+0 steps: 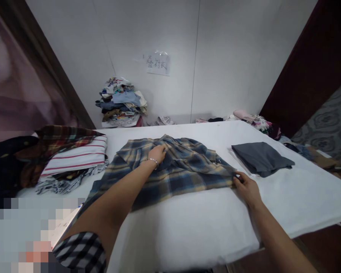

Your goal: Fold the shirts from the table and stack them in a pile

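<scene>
A blue and tan plaid shirt (pixel 176 178) lies spread and partly rumpled across the white table. My left hand (pixel 157 154), with a bracelet at the wrist, reaches to the middle of the shirt near its collar area, its fingers closed on the cloth. At the right end of the shirt, my right hand (pixel 246 186) pinches a corner of the fabric between thumb and fingers. Some of the left fingertips are hidden in the folds. A dark grey folded garment (pixel 263 157) rests on the table to the right of the shirt.
Left of the shirt sits a pile with a red-striped white garment (pixel 79 155) and a dark red plaid one (pixel 65 136). A tall clothes stack (pixel 123 102) stands behind the table (pixel 210 227). More clothes (pixel 252 119) lie at the back right. A handwritten sign (pixel 158 63) hangs on the wall.
</scene>
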Motion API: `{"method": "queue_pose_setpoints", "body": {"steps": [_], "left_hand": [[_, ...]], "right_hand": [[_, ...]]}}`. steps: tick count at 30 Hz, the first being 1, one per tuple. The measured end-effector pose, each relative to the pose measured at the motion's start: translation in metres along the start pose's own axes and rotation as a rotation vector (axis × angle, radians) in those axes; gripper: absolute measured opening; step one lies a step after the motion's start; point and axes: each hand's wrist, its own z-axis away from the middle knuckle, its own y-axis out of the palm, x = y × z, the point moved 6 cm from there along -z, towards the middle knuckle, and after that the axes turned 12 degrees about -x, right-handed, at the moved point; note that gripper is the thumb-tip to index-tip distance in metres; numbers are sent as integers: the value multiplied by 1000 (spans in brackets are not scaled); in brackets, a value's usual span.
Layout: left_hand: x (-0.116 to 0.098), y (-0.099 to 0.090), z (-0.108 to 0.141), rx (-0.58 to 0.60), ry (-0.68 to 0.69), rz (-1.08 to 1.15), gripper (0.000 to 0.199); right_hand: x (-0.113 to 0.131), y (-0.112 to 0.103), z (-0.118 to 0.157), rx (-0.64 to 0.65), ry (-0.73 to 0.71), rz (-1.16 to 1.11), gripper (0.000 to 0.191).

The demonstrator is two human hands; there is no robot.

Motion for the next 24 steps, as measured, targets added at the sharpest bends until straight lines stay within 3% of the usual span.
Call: {"method": "queue_pose_setpoints", "body": {"steps": [3,6,12,15,18,21,24], "left_hand": [[-12,2,-25,-10,105,16,35],[-39,14,-45,32,250,39,40],[-80,39,-64,134,412,30,37],[-83,33,-74,109,399,3,24],[-81,13,-87,59,362,-11,25],[-80,-8,-97,31,343,2,29],[-83,-14,-92,68,353,8,34]], "right_hand": [[-1,0,-1,-4,30,10,46],[-4,0,-1,-24,28,21,43],[-4,-1,-1,-25,-37,30,44],[16,-13,2,-126,-209,-20,42],[45,-21,12,-182,-447,-80,32],[71,-8,28,15,-692,-158,27],[81,4,39,130,-810,-188,31]]}}
